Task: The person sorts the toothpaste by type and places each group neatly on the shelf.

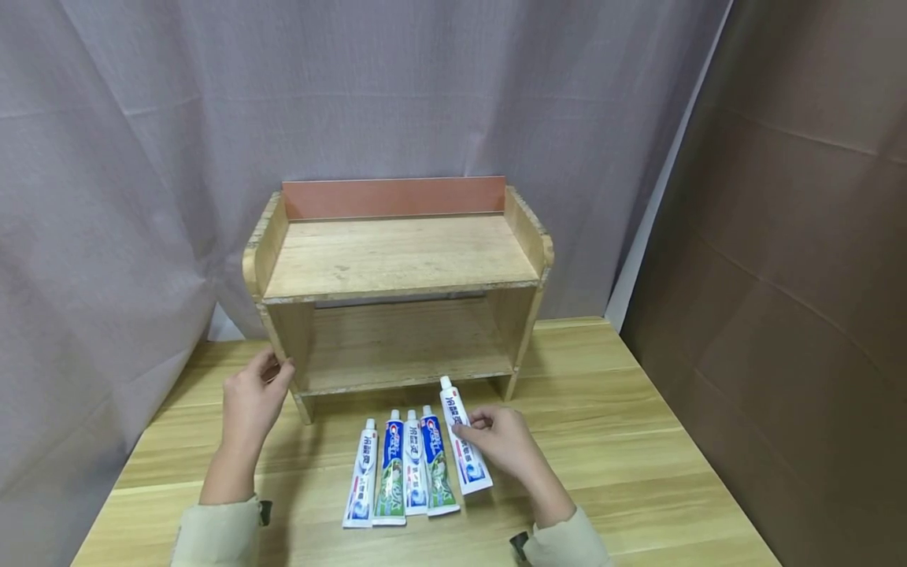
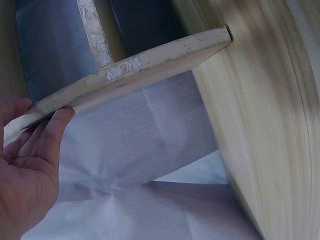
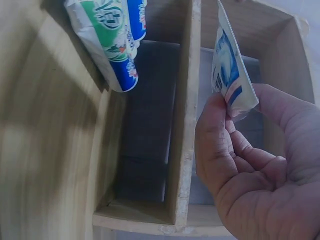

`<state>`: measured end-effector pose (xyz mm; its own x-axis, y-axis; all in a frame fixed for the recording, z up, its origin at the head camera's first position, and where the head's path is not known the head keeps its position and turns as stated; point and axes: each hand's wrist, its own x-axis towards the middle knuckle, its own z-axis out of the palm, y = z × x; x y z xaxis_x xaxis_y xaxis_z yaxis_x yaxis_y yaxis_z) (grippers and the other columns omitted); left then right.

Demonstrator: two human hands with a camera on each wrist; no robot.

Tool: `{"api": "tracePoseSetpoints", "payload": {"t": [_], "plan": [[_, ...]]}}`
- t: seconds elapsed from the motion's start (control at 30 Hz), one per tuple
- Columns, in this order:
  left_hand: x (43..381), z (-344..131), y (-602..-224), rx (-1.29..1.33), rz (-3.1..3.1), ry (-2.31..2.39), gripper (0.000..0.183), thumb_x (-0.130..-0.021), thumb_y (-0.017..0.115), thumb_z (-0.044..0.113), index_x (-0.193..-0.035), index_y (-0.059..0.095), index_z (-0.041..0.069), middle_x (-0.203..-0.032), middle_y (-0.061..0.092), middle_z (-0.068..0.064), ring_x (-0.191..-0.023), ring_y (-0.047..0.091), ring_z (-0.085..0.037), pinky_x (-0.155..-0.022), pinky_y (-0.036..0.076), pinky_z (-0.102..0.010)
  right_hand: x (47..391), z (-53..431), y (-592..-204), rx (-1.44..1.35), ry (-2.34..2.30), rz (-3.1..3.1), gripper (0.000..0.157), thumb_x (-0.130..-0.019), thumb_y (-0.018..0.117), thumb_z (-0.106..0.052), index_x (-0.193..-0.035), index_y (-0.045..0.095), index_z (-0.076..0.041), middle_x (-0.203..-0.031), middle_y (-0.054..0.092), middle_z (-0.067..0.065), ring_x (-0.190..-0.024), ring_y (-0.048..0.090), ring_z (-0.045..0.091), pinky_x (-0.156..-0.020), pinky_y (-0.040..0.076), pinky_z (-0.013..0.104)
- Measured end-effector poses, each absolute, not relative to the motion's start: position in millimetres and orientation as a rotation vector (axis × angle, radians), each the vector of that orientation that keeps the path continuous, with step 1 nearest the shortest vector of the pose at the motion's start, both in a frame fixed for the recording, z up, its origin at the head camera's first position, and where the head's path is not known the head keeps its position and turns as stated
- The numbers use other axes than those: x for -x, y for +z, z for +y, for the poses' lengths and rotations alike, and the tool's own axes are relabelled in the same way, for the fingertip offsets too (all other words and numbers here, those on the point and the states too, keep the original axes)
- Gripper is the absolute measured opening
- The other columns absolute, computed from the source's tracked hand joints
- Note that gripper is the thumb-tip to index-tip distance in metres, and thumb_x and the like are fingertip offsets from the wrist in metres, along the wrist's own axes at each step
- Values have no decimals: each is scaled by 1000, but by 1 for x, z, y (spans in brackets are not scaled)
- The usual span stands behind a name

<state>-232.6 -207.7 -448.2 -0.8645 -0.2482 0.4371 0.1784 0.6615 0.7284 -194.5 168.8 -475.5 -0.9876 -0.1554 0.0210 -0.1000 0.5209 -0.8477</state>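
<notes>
My right hand (image 1: 501, 442) pinches a white and blue toothpaste tube (image 1: 464, 441) between thumb and fingers, its cap pointing toward the shelf. In the right wrist view, the tube's flat crimped end (image 3: 245, 92) rises from the fingertips. A two-tier wooden shelf (image 1: 404, 252) stands ahead; my left hand (image 1: 257, 394) grips the front edge of its left side panel. The left wrist view has the thumb and fingers on either side of that panel (image 2: 150, 62). Left of the held tube, several toothpaste tubes (image 1: 391, 472) lie in a row, some white and blue, others green and blue.
The wooden table (image 1: 602, 441) carries the shelf and tubes. A reddish board (image 1: 393, 198) runs along the shelf's top back. Behind hangs a grey curtain (image 1: 368, 94), with a brown curtain (image 1: 786, 260) along the right side.
</notes>
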Motion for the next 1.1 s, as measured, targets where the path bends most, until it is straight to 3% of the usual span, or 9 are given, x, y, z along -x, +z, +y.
{"api": "tracePoseSetpoints", "payload": {"t": [1.1], "plan": [[235,-208,-450,-25,-2328,-1096,30,-97,63,17,-119,69,-2,-107,73,-22,-97,73,-38,-81,61,-43,204,170,-438,257,-1562,2728,23,-83,82,-27,-90,72,-8,-77,69,1,-66,63,16,-59,56,27]]}}
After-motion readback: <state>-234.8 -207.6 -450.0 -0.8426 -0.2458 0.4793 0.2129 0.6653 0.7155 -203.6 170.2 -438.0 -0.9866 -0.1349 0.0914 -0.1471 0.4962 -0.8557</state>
